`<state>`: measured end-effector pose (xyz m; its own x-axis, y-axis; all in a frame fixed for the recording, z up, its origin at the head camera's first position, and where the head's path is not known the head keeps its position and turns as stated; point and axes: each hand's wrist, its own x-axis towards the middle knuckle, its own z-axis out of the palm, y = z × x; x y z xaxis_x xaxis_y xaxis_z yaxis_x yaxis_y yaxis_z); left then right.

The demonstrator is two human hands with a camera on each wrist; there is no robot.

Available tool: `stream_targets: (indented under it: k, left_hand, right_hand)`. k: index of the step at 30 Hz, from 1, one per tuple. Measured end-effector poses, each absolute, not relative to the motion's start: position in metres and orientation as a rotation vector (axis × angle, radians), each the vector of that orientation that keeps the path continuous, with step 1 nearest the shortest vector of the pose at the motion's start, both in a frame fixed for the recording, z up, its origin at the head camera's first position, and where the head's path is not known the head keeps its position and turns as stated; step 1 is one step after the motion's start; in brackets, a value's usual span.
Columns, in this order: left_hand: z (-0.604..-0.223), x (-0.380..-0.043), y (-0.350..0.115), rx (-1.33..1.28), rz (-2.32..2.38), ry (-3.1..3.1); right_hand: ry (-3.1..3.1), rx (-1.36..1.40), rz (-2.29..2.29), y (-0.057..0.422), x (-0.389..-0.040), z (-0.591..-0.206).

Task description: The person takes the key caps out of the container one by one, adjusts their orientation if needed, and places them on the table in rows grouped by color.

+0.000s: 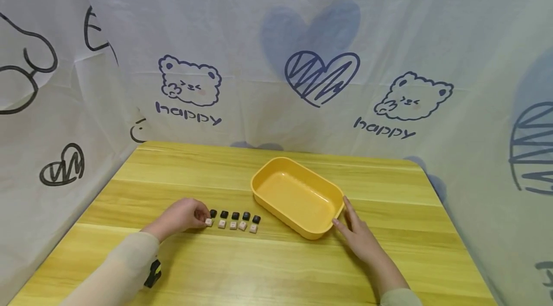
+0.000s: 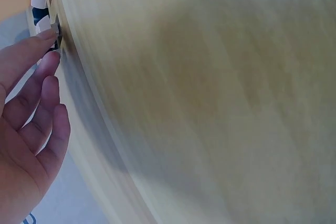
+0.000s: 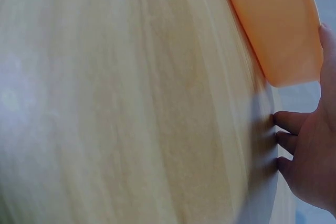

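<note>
A row of black keycaps lies on the table behind a row of white keycaps. At the left end of both rows is my left hand, its thumb and index fingertips pinching the end white keycap, partly hidden behind the thumb. A yellow rectangular tray stands at an angle to the right of the rows, with nothing in it. My right hand touches the tray's right end with extended fingers; in the right wrist view, some lower fingertips sit apart from it.
The wooden table carries the rows and tray. A printed cloth hangs behind it and along both sides. Under the left sleeve shows a black piece at the wrist.
</note>
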<state>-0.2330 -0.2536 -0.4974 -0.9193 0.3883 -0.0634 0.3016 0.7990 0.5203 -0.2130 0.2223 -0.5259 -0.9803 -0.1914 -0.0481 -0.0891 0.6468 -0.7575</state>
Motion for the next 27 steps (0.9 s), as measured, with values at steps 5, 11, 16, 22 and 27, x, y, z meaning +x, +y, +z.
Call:
stream_targets:
  k: [5,11,16,22,27]
  left_hand:
    - [-0.498,-0.233,-0.255,0.588,0.775,2.812]
    - [-0.497,-0.231,-0.252,0.583,0.781,2.799]
    - [-0.498,-0.231,-0.253,0.569,0.769,2.799]
    - [-0.492,-0.232,-0.253,0.560,0.775,2.822]
    - [-0.484,-0.233,-0.248,0.562,0.758,2.847]
  right_hand:
    - [2.741,-0.229,-1.235,0.223,-0.213,-0.526]
    - [2.746,-0.242,-1.244,0.223,-0.213,-0.529]
    - [2.742,-0.246,-1.250,0.223,-0.212,-0.530]
    - [2.743,-0.229,-1.198,0.223,-0.214,-0.523]
    - [2.773,-0.228,-1.098,0.226,-0.219,-0.516]
